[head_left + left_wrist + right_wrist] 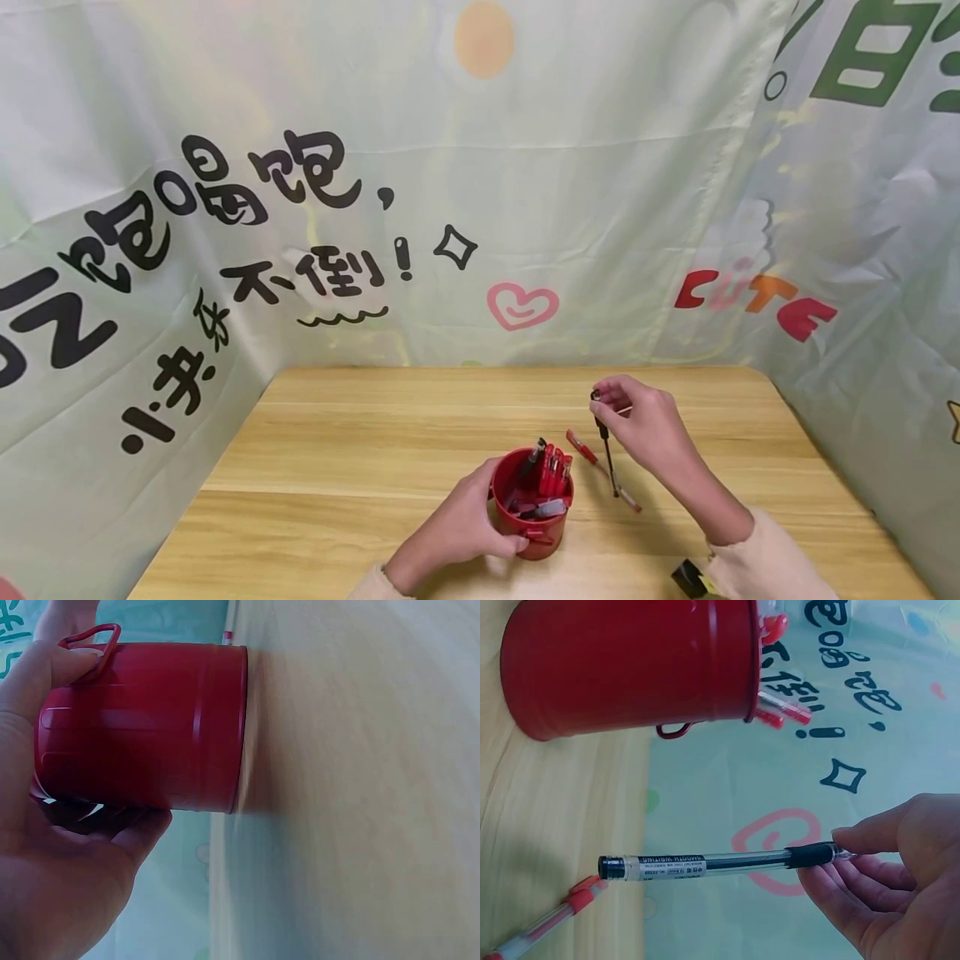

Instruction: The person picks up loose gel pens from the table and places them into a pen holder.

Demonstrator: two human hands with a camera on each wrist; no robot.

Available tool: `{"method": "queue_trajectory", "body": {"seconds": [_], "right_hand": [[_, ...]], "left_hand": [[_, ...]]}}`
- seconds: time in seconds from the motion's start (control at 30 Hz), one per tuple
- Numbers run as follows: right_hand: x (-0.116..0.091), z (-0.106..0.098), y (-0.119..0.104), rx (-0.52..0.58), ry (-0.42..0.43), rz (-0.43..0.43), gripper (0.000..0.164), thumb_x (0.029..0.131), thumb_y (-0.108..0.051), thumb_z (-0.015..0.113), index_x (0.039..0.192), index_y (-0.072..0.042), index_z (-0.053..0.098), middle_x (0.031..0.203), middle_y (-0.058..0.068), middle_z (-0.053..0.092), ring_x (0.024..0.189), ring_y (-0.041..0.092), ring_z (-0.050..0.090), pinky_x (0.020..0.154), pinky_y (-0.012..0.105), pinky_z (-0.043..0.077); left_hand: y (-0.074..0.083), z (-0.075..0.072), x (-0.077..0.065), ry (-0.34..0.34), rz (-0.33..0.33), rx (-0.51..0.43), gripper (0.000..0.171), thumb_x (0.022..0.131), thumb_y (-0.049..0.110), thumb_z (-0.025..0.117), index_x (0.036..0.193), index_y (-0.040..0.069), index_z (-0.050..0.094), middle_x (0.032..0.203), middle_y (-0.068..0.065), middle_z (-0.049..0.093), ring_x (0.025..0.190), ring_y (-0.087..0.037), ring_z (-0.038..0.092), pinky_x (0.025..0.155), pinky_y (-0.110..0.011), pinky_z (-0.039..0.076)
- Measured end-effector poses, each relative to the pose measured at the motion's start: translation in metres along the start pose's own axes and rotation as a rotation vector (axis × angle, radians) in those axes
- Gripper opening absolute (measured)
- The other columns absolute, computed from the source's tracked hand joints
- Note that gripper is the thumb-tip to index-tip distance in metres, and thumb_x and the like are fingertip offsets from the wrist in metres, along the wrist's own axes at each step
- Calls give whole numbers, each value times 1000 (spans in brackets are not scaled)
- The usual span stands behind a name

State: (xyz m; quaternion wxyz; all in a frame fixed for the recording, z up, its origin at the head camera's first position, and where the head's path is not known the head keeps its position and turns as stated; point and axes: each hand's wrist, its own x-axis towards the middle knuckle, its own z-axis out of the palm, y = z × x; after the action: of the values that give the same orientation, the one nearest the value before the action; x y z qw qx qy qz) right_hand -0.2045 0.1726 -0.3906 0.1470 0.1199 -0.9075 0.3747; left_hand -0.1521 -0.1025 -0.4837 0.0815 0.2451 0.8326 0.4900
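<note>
My left hand [468,517] grips a small red pail [542,546] on the wooden table, thumb near its wire handle and fingers around the far side. Inside the pail stand several red-capped pens [555,471], a dark pen and a grey-capped one. To the right of the pail, my right hand [648,425] pinches a clear-barrelled black gel pen [712,864] between thumb and fingers by its black-grip end. The gel pen hangs steeply, its other end low. Behind it, a red-capped pen [583,448] lies slantwise on the table.
The wooden table [337,450] is backed by printed cloth walls [600,217] on the left, back and right. A small black object [686,577] with a yellow part is beside the right sleeve at the front edge of the head view.
</note>
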Motion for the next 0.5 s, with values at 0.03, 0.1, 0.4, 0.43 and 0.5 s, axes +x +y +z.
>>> {"method": "queue_trajectory", "body": {"seconds": [0.03, 0.1, 0.4, 0.43, 0.5], "right_hand": [[-1, -1, -2, 2, 0, -1, 21, 94, -13, 74, 113, -4, 72, 95, 8, 76, 86, 19, 72, 70, 23, 57], [-2, -3, -5, 2, -4, -1, 21, 94, -13, 74, 113, -4, 72, 96, 7, 76, 86, 19, 72, 71, 23, 58], [-6, -12, -16, -36, 31, -25, 23, 95, -15, 74, 115, -5, 72, 96, 6, 76, 86, 19, 72, 74, 30, 60], [-6, -12, -16, -38, 35, -27, 23, 95, -15, 74, 116, -5, 72, 96, 6, 76, 86, 19, 72, 74, 30, 60], [-7, -13, -18, -37, 42, -28, 23, 95, -15, 74, 116, -5, 71, 96, 6, 76, 87, 19, 72, 75, 29, 60]], "left_hand": [[0, 0, 0, 1, -2, 3, 99, 71, 24, 90, 154, 39, 38, 147, 13, 56, 134, -8, 56, 114, -34, 47], [1, 0, 0, 2, -7, 11, 99, 71, 25, 90, 154, 39, 38, 147, 13, 56, 134, -8, 55, 114, -34, 47], [1, 0, 0, -1, -15, 12, 100, 71, 25, 90, 154, 39, 37, 147, 13, 55, 134, -8, 55, 114, -34, 48], [1, 0, 0, -1, -14, 12, 100, 71, 25, 90, 154, 39, 37, 148, 14, 55, 134, -8, 55, 114, -34, 48], [0, 0, 0, -1, -12, 13, 100, 71, 25, 90, 154, 39, 37, 148, 14, 55, 134, -8, 55, 114, -34, 48]]}}
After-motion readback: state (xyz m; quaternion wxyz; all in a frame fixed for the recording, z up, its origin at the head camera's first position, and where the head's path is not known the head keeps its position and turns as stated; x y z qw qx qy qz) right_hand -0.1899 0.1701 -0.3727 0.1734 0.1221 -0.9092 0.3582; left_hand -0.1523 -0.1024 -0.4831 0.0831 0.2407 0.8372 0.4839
